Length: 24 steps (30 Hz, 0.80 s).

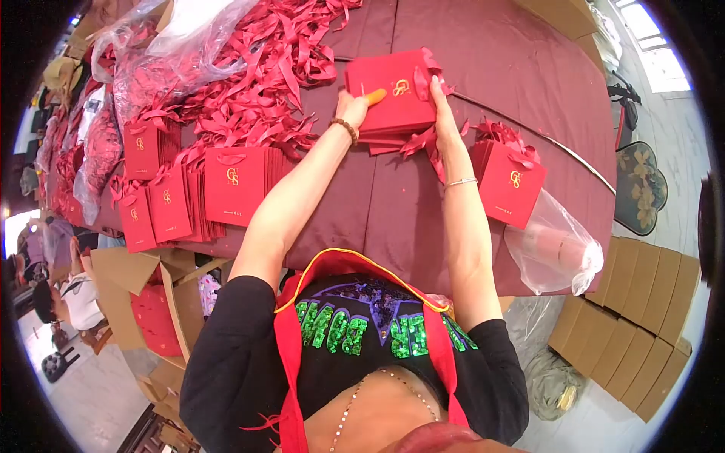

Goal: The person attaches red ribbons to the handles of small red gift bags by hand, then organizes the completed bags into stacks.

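A small stack of red paper bags with a gold logo (393, 89) lies on the dark red cloth, at the middle of the table. My left hand (355, 106) is at the stack's left edge, an orange cover on one finger that lies on the top bag. On the right edge, my right hand (444, 113) grips the bags beside their red ribbon handles, fingers stretched along the side. Loose red ribbons (427, 143) hang below the right hand. Both hands touch the stack; their undersides are hidden.
Upright rows of red bags (234, 185) stand at the left, below a heap of red ribbons (257, 90). More bags (510, 185) and a plastic-wrapped roll (555, 249) are at the right. Cartons (627, 302) stand on the floor; another person (79, 294) is far left.
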### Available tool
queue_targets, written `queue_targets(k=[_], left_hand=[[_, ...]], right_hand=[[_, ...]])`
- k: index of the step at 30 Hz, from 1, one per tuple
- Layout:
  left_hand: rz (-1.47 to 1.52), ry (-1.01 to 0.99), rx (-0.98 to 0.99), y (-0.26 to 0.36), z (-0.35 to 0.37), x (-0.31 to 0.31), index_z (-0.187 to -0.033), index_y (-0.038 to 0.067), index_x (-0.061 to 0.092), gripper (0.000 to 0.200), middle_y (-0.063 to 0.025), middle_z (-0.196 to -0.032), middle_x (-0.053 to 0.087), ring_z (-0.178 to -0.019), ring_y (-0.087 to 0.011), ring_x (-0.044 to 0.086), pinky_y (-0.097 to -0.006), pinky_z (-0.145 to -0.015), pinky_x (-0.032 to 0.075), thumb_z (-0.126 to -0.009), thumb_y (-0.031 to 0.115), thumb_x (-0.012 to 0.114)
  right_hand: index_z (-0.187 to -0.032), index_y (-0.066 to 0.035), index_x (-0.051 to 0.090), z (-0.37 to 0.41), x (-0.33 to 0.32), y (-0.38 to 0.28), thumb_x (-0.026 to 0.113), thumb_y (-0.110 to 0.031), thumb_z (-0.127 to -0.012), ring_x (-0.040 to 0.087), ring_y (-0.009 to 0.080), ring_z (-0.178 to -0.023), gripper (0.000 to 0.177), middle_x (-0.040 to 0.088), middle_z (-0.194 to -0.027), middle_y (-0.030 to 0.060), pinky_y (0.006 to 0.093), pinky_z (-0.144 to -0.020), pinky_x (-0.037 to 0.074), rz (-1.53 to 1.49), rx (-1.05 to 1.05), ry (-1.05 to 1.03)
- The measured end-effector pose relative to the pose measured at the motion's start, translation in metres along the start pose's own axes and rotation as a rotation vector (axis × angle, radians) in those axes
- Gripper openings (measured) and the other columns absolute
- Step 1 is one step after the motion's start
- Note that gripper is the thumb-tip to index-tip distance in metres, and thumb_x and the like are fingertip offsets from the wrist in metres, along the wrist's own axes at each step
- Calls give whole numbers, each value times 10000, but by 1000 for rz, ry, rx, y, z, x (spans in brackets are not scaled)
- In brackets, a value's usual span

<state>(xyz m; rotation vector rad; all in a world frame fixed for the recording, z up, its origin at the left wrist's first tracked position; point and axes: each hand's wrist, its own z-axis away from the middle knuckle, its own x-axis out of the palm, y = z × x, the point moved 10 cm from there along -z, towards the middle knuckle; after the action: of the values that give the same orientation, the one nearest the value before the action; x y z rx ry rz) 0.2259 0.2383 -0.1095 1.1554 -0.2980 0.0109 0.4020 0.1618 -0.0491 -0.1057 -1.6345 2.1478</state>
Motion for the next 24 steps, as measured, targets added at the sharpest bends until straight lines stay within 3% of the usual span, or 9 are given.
queue_targets(k=[4,6,10,12,15,18,20,22,24], left_hand=[[-290,178,-25,-32,0,-28,-1076,-23,594,341,-120,-1011,649,-885,-223,645,-340,-788,522,-780,113,695],[251,-196,-64,9,39,18,-1096,-36,575,418,-152,-1062,623,-857,-252,650,-371,-754,533,-735,104,733],[324,-398,-282,5,59,25,-1136,-5,567,404,-107,-1061,633,-951,-219,628,-368,-837,515,-754,27,698],[235,-474,-253,10,72,23,-1191,9,531,464,-91,-1124,609,-1042,-209,588,-361,-895,483,-755,15,691],[224,-522,-24,46,101,30,-1254,64,448,624,-57,-1212,549,-1116,-182,530,-331,-927,450,-700,-36,717],[80,-526,168,67,127,29,-1263,68,413,736,-38,-1194,543,-1121,-160,507,-318,-955,422,-632,-55,771],[-77,-603,256,66,147,31,-1291,58,369,836,-41,-1234,511,-1136,-154,483,-319,-980,398,-587,-48,807],[-142,-635,269,40,148,22,-1314,62,330,882,-45,-1279,471,-1168,-156,454,-321,-987,391,-583,-34,814],[-202,-660,264,28,147,12,-1338,75,281,942,-43,-1296,443,-1197,-156,420,-327,-1001,383,-573,-23,822]], right_hand=[[-1418,-29,266,16,9,-7,585,-510,-828,359,226,-1284,825,351,-1416,122,358,-1065,272,-81,22,-41],[-1415,-32,265,21,8,-3,653,-435,-802,374,232,-1270,830,381,-1391,116,357,-1053,290,-117,42,-45],[-1404,-19,275,45,5,-1,710,-314,-759,379,233,-1265,832,393,-1371,133,355,-1062,279,-69,-107,-46],[-1436,-15,168,72,1,-8,713,-302,-751,256,250,-1342,921,240,-1461,149,360,-1099,210,28,-227,28],[-1470,-135,62,96,-17,1,642,-283,-812,225,254,-1353,890,222,-1470,131,363,-1099,208,-7,-365,160],[-1466,-211,-57,110,-18,-10,366,-737,-794,93,224,-1399,952,52,-1533,73,391,-1126,162,-499,-258,55],[-1468,-170,-34,112,-31,-8,309,-761,-790,66,244,-1403,963,45,-1534,71,431,-1133,131,-485,-378,-59],[-1396,-64,294,130,-7,36,414,-639,-849,445,355,-1217,802,375,-1397,166,512,-1014,392,-533,8,-314],[-1394,-62,295,141,-1,46,419,-631,-851,445,355,-1217,796,375,-1396,167,511,-1015,391,-535,10,-320]])
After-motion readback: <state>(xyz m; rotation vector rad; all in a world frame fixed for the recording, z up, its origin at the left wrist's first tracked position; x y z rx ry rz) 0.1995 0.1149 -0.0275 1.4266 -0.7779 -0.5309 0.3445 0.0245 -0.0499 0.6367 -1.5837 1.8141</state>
